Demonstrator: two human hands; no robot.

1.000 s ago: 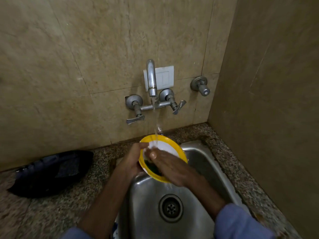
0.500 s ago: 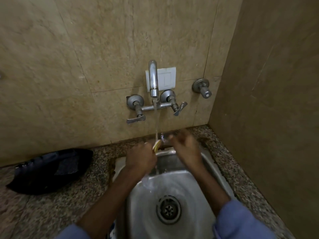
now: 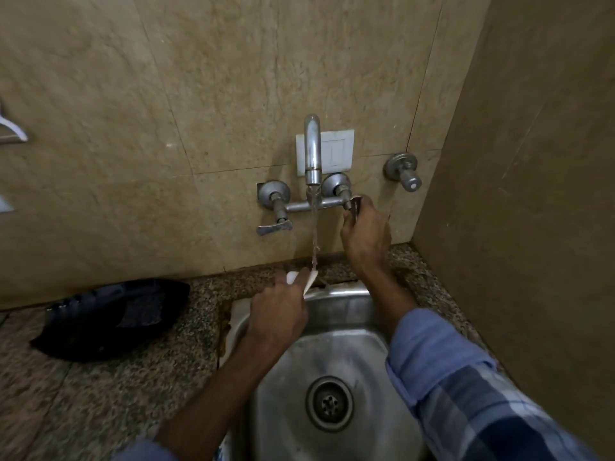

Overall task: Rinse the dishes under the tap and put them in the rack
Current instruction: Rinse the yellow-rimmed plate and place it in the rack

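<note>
My left hand [image 3: 278,319] grips the plate [image 3: 301,281] edge-on under the stream at the sink's [image 3: 336,354] far rim, while my right hand [image 3: 364,232], farther right, clasps the tap's right lever [image 3: 354,205].

Dark cloth [image 3: 109,319] on speckled granite counter [image 3: 100,394]; white switch plate [image 3: 336,153] on tiled wall [image 3: 199,94].

This is a plain washing-up corner of a kitchen: a steel sink [image 3: 336,354] sunk into a speckled stone tabletop [image 3: 100,387], a wall-mounted tap [image 3: 312,151] running, and beige tiled walls [image 3: 199,78] meeting at a corner.
</note>
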